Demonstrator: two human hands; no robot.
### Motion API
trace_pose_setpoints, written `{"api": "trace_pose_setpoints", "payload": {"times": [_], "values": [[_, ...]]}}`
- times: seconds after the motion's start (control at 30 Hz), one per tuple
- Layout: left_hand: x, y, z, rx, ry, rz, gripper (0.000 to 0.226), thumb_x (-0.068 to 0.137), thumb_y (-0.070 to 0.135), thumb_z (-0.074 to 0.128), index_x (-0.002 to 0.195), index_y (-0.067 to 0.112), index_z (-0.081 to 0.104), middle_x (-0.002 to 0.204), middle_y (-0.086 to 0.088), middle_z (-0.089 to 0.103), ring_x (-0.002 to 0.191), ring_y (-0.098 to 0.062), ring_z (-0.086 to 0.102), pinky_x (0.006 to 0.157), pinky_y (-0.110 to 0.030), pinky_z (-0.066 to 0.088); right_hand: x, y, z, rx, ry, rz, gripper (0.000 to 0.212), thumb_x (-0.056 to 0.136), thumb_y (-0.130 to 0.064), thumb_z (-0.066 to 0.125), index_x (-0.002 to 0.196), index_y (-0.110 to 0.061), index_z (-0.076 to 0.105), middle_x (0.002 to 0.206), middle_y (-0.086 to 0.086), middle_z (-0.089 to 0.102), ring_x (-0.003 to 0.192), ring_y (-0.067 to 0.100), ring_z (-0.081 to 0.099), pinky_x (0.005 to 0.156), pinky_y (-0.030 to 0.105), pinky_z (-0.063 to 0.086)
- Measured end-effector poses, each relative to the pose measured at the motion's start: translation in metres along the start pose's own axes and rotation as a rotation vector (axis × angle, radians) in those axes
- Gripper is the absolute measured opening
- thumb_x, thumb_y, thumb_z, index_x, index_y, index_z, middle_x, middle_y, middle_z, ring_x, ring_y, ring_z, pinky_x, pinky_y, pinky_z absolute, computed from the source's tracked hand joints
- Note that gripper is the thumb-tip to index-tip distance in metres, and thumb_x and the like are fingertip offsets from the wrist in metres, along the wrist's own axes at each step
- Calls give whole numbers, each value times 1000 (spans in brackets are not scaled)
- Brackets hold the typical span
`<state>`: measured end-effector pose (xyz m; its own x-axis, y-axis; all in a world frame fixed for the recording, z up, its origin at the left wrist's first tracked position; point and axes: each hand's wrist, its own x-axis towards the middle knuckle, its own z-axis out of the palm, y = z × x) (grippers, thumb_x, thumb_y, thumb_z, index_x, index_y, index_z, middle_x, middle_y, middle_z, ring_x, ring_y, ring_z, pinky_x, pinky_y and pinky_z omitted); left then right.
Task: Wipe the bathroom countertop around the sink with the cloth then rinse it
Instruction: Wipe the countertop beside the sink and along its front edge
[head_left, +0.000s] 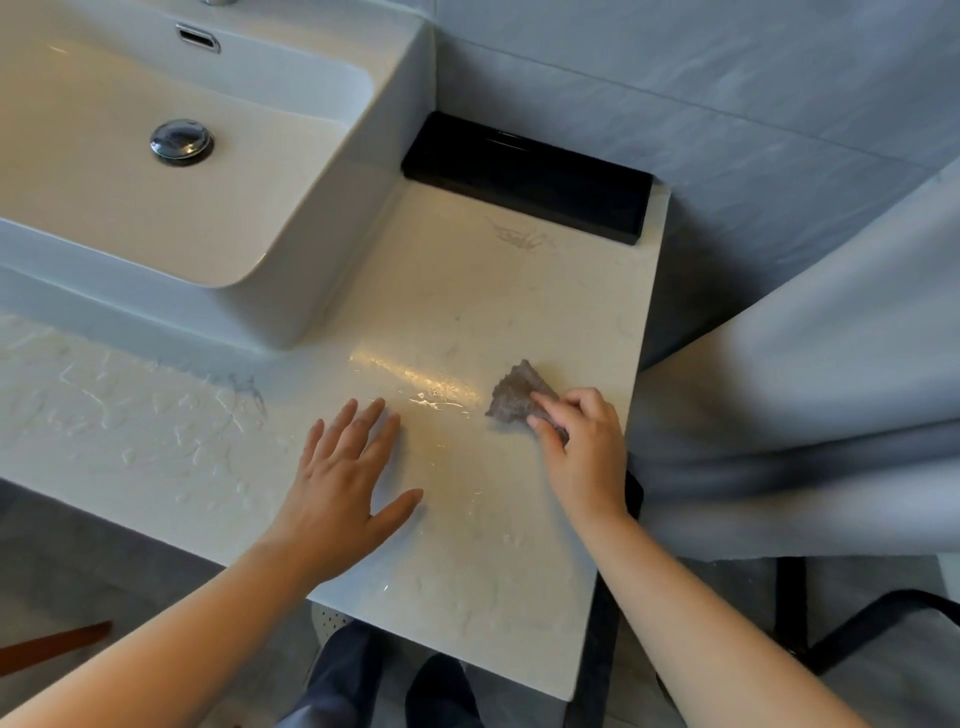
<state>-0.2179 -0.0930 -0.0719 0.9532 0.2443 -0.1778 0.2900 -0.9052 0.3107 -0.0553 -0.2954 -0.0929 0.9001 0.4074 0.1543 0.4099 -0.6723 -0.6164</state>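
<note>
A small grey-brown cloth (514, 392) lies flat on the pale stone countertop (467, 291), to the right of the sink. My right hand (582, 441) presses on the cloth's near edge with its fingertips pinched on it. My left hand (343, 483) rests flat on the counter with fingers spread, holding nothing, a short way left of the cloth. The white vessel sink (332, 291) stands at the upper left, with a chrome drain plug (182, 141) in its basin. Water streaks and droplets (156, 410) cover the counter in front of the sink.
A black rectangular tray (524, 176) sits at the back of the counter against the tiled wall. A grey curtain (810, 405) hangs just past the counter's right edge. A black metal frame (852, 629) stands lower right. The counter's front edge runs near my legs.
</note>
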Motion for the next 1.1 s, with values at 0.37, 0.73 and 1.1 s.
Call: {"api": "trace_pose_setpoints", "payload": {"times": [0.37,0.73,1.1], "values": [[-19,-31,-10,67,-9,-102,91,81,77,20,150,17,17,157,-7,15,144,-30,11,115,-48,11,11,-25,-17,123,-124,47,20,87,-20,64,106,-16,70,89,-7,51,79,5,52,65,6,38],[-20,-44,-6,119,-64,-71,87,83,75,29,149,17,25,156,-6,22,144,-30,16,115,-47,17,66,-29,30,-52,-10,114,44,85,-49,60,117,-19,66,105,0,51,98,19,49,84,31,43],[-17,-58,-18,107,-85,-15,83,85,74,22,147,19,32,152,-1,32,139,-24,25,111,-43,21,-14,-60,42,10,-105,-102,22,79,-24,73,100,-21,74,90,-6,55,83,12,53,69,17,41]]}}
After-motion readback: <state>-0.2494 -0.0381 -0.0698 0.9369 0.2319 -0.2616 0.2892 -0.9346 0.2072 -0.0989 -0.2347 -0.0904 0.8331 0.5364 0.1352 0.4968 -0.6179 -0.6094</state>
